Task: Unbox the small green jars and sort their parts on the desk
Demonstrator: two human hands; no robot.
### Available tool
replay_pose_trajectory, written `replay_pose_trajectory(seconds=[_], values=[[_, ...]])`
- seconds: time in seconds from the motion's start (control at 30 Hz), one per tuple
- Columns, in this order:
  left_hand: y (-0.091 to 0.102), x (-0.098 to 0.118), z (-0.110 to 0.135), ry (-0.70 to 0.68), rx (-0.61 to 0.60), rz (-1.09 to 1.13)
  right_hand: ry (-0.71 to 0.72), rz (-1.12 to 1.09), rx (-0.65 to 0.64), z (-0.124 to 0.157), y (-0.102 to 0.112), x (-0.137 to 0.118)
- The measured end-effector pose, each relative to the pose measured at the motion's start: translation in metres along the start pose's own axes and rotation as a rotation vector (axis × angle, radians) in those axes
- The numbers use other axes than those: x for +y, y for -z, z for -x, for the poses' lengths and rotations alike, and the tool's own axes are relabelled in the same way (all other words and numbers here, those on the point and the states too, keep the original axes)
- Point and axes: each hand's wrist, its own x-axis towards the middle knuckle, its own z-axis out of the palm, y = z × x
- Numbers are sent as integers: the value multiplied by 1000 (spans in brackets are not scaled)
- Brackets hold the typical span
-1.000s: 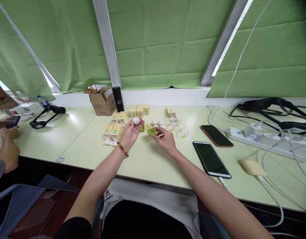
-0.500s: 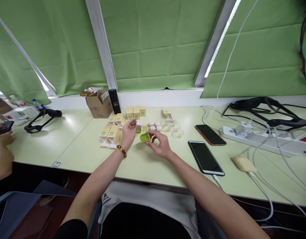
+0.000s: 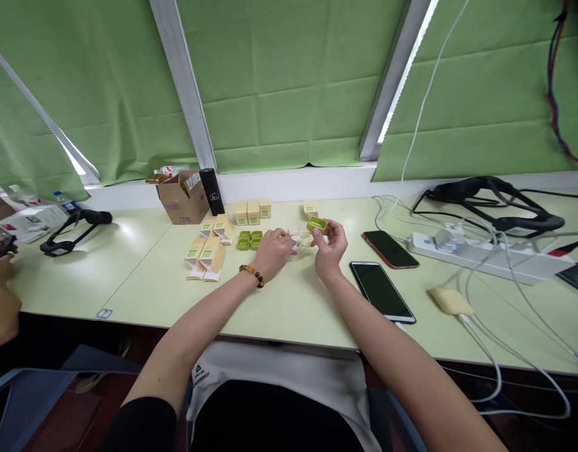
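My right hand [image 3: 331, 246] grips a small green open-topped container [image 3: 317, 223] between thumb and fingers, raised above the table. My left hand [image 3: 275, 252] reaches palm down to a group of small white pieces [image 3: 294, 233]. Its fingers are bunched together at these pieces, and the fingertips partly hide what they pinch. Clear plastic pieces [image 3: 307, 238] lie between the two hands, mostly covered. Several more green containers [image 3: 250, 240] stand grouped left of my left hand. Cream-coloured cartons with green windows [image 3: 212, 255] stand farther left, their flaps open.
More cream cartons [image 3: 253, 212] stand at the back, one [image 3: 310, 208] behind my right hand. A cardboard box [image 3: 182, 199] and a black cylinder [image 3: 212, 191] stand by the wall. Two phones [image 3: 381, 292], a power strip [image 3: 472, 257] and cables lie right. Another person's hand [image 3: 1, 285] is far left.
My left hand has moved right, from beside the green containers to the white pieces. My right hand has carried its green container up and to the right. The grouped green containers now show fully.
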Motion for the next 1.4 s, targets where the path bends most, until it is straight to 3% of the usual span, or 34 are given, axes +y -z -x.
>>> replay_pose_trajectory(seconds=[0.33,0.67,0.83,1.1,1.23,1.4], values=[[-41,10,-13,-17,-5,-89,6,23,7,-2,2,5],[-44,10,-11,62,54,-129,-26,-32,8,-2,0,4],[-29,7,-2,87,87,-95,-38,-55,0,-2,-1,2],[13,-16,22,220,116,8,-51,-47,-57,0,-1,4],[32,-29,39,226,209,65,-189,-228,-280,11,-7,-3],[45,-35,56,174,428,127,-346,-359,-594,33,-15,-11]])
